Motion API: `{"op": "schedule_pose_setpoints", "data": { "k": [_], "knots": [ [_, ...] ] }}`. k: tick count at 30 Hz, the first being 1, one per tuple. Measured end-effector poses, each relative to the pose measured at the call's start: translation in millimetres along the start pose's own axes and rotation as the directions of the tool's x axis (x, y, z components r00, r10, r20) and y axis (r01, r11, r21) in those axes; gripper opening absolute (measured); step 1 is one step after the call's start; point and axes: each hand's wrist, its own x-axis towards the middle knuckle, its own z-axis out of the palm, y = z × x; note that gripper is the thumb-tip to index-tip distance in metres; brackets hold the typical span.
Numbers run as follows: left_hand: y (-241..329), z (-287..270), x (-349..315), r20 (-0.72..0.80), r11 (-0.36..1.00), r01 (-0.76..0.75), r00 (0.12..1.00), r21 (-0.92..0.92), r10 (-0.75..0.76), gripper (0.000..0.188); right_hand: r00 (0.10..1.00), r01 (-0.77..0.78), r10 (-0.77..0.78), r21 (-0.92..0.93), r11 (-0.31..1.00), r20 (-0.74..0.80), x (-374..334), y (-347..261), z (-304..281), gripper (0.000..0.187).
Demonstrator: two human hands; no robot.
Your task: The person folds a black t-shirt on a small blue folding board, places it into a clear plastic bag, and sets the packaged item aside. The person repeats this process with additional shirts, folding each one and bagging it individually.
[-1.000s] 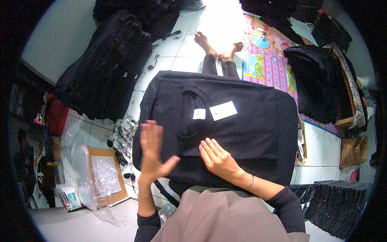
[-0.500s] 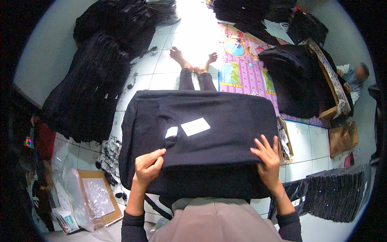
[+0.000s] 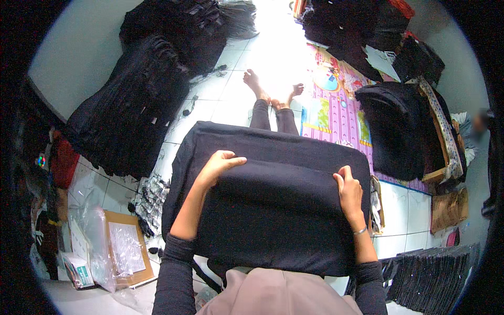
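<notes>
A black garment [image 3: 283, 181] lies across my lap on a dark cloth-covered surface [image 3: 278, 236]. Its upper layer has a raised fold running from side to side, and a pale tag and neck opening do not show now. At the left end of the fold, my left hand [image 3: 219, 167] has thumb and fingers closed on the black cloth. My right hand [image 3: 349, 191] grips the fold's right end, its thumb upward and fingers curled in. Between the two hands the cloth hangs slightly bulged toward me.
Tall black garment piles [image 3: 126, 115] stand at left, and another heap [image 3: 391, 131] at right beside a patterned board [image 3: 443, 136]. A person [image 3: 470, 131] is at the far right. Packed black stacks [image 3: 430, 278] and a cardboard piece in plastic [image 3: 128, 249] lie nearby.
Both hands have moved away from me, lifting the garment's near part up and over. The white tag and neck opening are covered now. My right hand has gone from spread fingers to closed.
</notes>
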Motion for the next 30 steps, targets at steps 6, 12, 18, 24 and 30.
{"op": "schedule_pose_setpoints", "data": {
  "k": [6, 12, 18, 24, 30],
  "knots": [
    [-17.9, 0.6, 10.0, 0.013, 0.994, -0.069, 0.997, -0.080, 0.070, 0.044, 0.893, 0.305, -0.371, 0.262, 0.916, 0.255, 44.8, 4.2, 0.9, 0.039],
    [-8.0, 5.5, -3.7, -0.047, 0.990, -0.101, 0.994, -0.100, 0.096, 0.027, 0.701, 0.514, -0.595, 0.299, 0.804, 0.394, 58.3, -83.9, 47.1, 0.063],
    [-26.3, -68.6, -95.6, -0.599, 0.894, -0.235, 0.674, 0.382, 0.433, 0.025, 0.761, 0.601, -0.626, 0.178, 0.779, 0.169, 44.0, -91.2, 68.9, 0.048],
    [-123.2, -201.0, -248.6, -0.952, 0.871, 0.396, 0.032, 0.292, 0.305, 0.038, 0.757, 0.587, -0.624, 0.218, 0.780, 0.195, 45.8, -86.5, 70.1, 0.047],
    [-240.7, -261.0, -295.1, -0.997, 0.905, 0.423, 0.038, -0.049, -0.072, 0.076, 0.762, 0.578, -0.627, 0.268, 0.771, 0.160, 43.8, -87.6, 70.0, 0.047]
  ]
}}
